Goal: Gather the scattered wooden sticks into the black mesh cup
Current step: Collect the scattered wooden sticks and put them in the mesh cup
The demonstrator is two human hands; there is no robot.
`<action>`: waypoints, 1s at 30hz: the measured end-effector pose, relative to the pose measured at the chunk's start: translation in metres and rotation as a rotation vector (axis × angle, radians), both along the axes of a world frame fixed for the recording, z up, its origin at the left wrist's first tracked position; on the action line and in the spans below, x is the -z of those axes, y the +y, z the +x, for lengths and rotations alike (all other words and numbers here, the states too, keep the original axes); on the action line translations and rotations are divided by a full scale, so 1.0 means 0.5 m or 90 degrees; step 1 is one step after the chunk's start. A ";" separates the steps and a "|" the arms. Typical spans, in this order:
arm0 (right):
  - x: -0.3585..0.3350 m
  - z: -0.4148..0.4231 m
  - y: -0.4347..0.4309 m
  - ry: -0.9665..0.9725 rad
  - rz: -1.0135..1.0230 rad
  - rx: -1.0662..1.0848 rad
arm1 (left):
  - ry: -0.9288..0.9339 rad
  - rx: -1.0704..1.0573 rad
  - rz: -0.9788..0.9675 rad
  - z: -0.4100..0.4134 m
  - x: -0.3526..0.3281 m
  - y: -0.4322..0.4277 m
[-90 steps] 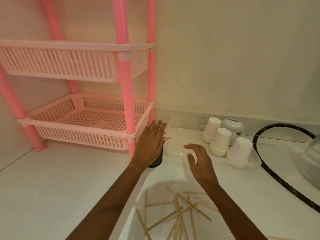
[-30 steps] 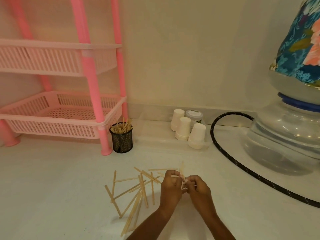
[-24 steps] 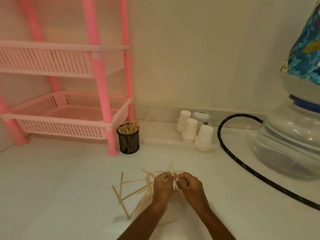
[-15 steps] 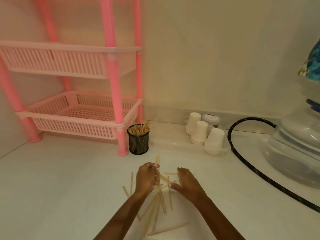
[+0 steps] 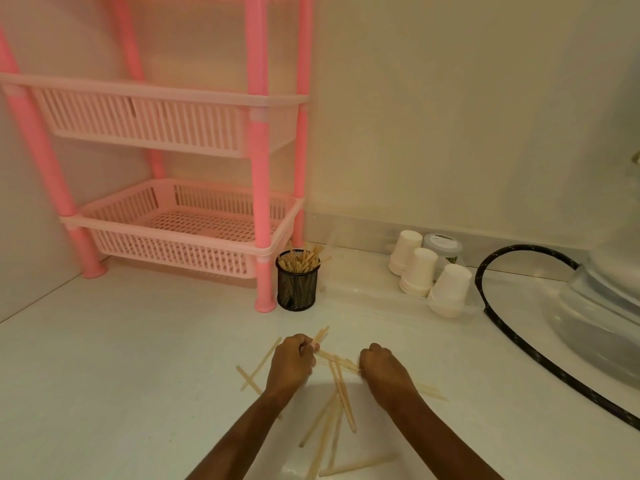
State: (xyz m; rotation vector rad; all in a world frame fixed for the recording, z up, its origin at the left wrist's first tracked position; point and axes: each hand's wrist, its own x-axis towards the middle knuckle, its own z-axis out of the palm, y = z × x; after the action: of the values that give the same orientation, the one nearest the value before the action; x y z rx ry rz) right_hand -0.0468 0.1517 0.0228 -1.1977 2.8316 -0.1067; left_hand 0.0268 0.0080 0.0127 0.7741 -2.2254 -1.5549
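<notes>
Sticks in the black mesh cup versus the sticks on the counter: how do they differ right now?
The cup sticks stand upright, leaning, bundled in the black mesh cup; the loose sticks lie flat, crisscrossed on the white counter. The cup sticks go untouched; the left hand and right hand each hold some loose sticks. Both sets are pale, flat wooden strips.

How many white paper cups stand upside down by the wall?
3, in a diagonal row: the rear cup beside the lidded jar, the middle cup, and the front cup nearest the black hose. Each looks stacked, so more cups may be nested underneath.
</notes>
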 end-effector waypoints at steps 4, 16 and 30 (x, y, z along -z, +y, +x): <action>-0.020 0.013 -0.001 0.094 -0.003 0.015 | -0.017 0.014 -0.018 0.000 0.011 0.000; -0.011 0.030 -0.006 0.243 0.063 0.023 | -0.031 0.011 -0.018 -0.001 0.026 -0.004; -0.001 -0.022 -0.014 0.020 0.087 -0.011 | -0.026 0.007 -0.021 0.000 0.024 -0.002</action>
State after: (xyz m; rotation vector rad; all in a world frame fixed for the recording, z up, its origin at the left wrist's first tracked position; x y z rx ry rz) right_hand -0.0577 0.1448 0.0233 -1.2049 2.8016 0.1062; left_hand 0.0269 0.0071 0.0009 0.7922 -2.2820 -1.5156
